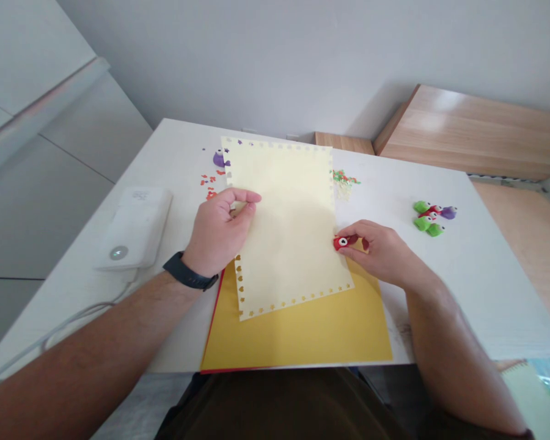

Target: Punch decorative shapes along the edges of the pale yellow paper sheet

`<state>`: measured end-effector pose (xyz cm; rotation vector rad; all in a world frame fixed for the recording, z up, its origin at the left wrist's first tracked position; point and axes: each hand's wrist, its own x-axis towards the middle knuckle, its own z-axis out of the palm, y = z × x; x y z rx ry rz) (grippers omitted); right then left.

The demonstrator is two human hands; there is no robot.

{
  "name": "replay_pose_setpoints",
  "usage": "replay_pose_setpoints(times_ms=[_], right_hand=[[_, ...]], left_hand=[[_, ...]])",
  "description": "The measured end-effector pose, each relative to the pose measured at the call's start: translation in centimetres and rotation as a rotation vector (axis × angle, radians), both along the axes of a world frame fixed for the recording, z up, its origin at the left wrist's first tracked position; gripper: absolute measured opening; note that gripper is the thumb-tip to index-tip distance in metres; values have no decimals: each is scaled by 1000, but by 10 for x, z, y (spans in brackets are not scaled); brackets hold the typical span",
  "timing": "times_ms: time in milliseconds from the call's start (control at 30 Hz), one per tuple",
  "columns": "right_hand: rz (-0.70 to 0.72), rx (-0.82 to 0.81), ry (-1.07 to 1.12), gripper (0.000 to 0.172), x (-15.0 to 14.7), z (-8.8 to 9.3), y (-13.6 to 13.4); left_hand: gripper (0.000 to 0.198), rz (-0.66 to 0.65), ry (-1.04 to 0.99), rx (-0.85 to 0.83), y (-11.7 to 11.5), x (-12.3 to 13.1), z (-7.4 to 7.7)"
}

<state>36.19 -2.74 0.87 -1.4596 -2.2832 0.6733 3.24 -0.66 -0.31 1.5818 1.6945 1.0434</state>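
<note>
A pale yellow sheet of paper [293, 201] is held tilted over gold-coloured sheets [302, 339]. Small star, heart and other shapes are cut out along its edges. My left hand [224, 229] grips the sheet's left edge between thumb and fingers. Between thumb and fingertips of my right hand [376, 250] is a small red craft punch [340, 243] with a white and black spot, at the sheet's right edge. Whether the paper sits inside its slot I cannot tell. Behind the sheet's upper left corner stands a purple craft punch [219, 159], partly covered.
Several green, red and purple punches [428, 219] lie clustered on the right of the white table [481, 287]. Red paper bits [208, 180] are scattered at left, green and orange bits [343, 177] beyond the sheet. A white device [137, 226] with a cable [80, 315] lies at left.
</note>
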Motion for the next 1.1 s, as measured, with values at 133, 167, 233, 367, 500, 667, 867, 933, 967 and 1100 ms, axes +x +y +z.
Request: replay_pose_setpoints(times_ms=[133, 167, 233, 367, 500, 667, 867, 933, 967, 1100], right_hand=[[-4, -2, 0, 25, -1, 0, 0], [-4, -1, 0, 24, -1, 0, 0], [1, 4, 3, 23, 0, 1, 0], [1, -1, -5, 23, -1, 3, -1], [-9, -5, -10, 21, -2, 4, -1], [0, 3, -13, 20, -2, 4, -1], [-20, -5, -10, 19, -3, 3, -1], [-28, -7, -1, 19, -3, 3, -1], [-30, -8, 1, 19, -3, 3, -1], [-19, 1, -9, 18, -3, 4, -1]], left_hand=[[24, -3, 3, -7, 0, 0, 0], [24, -4, 5, -9, 0, 0, 0], [23, -4, 7, -11, 0, 1, 0], [24, -3, 3, -11, -1, 2, 2], [23, -16, 6, -2, -2, 2, 4], [23, -15, 10, 5, -2, 2, 5], [23, -18, -5, -3, -3, 4, 9], [23, -18, -14, -6, -3, 5, 10], [23, -19, -20, -5, -3, 5, 10], [22, -27, -37, 1, -3, 5, 9]])
